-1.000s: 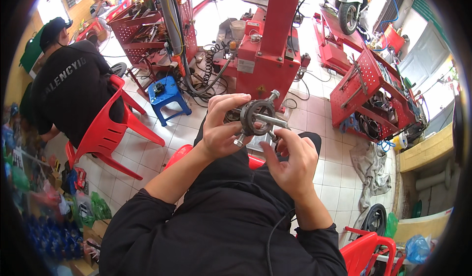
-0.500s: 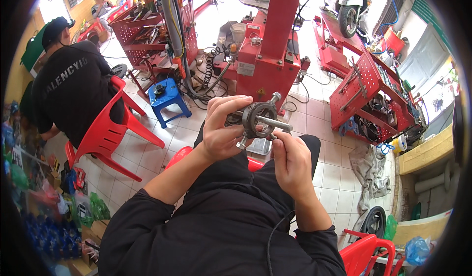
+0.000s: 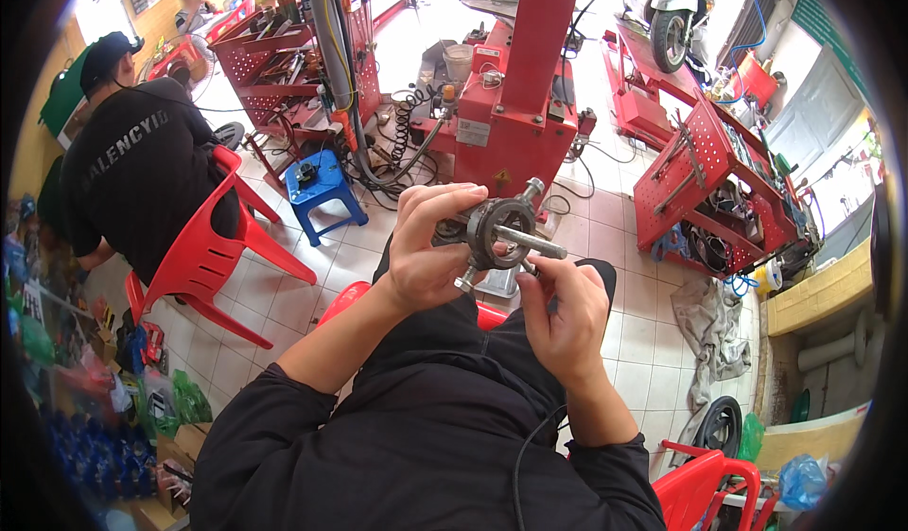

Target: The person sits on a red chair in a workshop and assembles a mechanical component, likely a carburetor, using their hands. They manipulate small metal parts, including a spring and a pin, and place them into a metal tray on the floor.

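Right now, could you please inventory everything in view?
Bolted metal ring: one, dark, centre
Metal rod: one, silver, through ring
Square plastic stool: one, blue, ahead left
Plastic armchairs: at least two, red, left, lower right
Perforated metal carts: two, red, upper left, right
Tall steel machine: one, red, ahead
Motor scooter: one, pale, upper right
Nearest person: one, black clothes, left
Clutter: uncounted, lower left
Left hand: one, bare, holding ring
Right hand: one, bare, beside ring

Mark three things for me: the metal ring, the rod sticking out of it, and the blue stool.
Metal ring [image 3: 480, 237]: head view, on the left side of its dark band.
Rod [image 3: 533, 241]: head view, midway along its shaft.
Blue stool [image 3: 329, 180]: head view, on its seat.
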Motion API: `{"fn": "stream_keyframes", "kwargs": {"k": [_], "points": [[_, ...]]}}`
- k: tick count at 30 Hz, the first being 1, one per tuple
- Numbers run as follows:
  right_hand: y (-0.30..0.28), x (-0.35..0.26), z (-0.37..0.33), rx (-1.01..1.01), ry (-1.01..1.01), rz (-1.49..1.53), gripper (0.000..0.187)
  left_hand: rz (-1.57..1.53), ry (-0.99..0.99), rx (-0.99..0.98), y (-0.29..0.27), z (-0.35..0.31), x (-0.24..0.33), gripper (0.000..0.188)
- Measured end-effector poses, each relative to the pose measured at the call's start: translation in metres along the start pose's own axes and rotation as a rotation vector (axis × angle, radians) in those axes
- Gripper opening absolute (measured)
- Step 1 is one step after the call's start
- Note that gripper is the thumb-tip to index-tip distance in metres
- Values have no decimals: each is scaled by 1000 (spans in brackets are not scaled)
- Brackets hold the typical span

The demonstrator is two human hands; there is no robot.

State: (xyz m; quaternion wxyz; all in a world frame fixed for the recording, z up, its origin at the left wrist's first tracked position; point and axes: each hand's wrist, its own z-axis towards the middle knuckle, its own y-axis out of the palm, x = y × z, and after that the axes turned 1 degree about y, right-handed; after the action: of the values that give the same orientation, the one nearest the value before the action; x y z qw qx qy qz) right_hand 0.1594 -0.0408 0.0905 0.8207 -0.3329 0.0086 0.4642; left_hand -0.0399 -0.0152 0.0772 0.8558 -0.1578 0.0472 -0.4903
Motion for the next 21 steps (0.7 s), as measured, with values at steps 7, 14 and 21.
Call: {"fn": "stream_keyframes", "kwargs": {"k": [7, 14, 21], "points": [[0, -9, 3, 28, 104, 72, 21, -7, -14, -5, -2, -2, -3, 31], [0, -12, 13, -19, 12, -48, 22, -41, -126, 91, 2, 3, 0, 25], [8, -16, 23, 130, -40, -70, 23, -149, -247, 88, 2, 0, -2, 27]]}}
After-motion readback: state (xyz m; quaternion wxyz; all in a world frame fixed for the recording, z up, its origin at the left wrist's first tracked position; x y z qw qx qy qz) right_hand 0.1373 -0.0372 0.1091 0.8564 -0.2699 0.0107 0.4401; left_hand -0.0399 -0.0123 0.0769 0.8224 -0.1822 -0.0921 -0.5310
